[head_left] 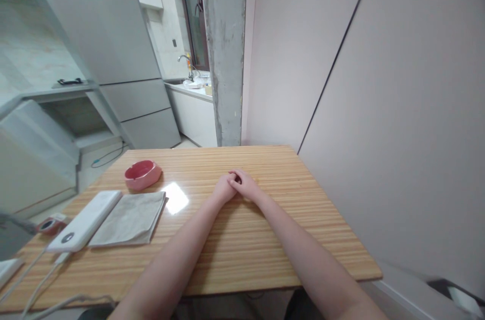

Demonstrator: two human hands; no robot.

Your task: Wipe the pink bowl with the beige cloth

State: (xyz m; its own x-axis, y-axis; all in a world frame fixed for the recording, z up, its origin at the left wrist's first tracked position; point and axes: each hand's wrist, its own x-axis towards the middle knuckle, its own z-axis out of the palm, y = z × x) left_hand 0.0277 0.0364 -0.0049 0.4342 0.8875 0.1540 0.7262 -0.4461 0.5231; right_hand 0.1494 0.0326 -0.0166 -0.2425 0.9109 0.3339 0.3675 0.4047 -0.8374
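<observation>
My left hand point(225, 189) and my right hand point(247, 186) meet near the middle of the wooden table point(322, 244). Their fingers are curled and touch each other, with a small dark gap between them. No object shows in either hand. To the left of my hands lies a folded grey cloth point(131, 219), apart from them. A pink ashtray point(144, 176) stands behind the cloth, near the table's left edge.
A white power bank point(85, 221) with a cable lies beside the cloth. A red and white roll-shaped thing point(51, 225) sits at the left edge. Beyond the table are a fridge point(102, 22), a concrete pillar point(227, 52) and a sink faucet point(189, 65); a wall panel point(401, 108) runs along the right.
</observation>
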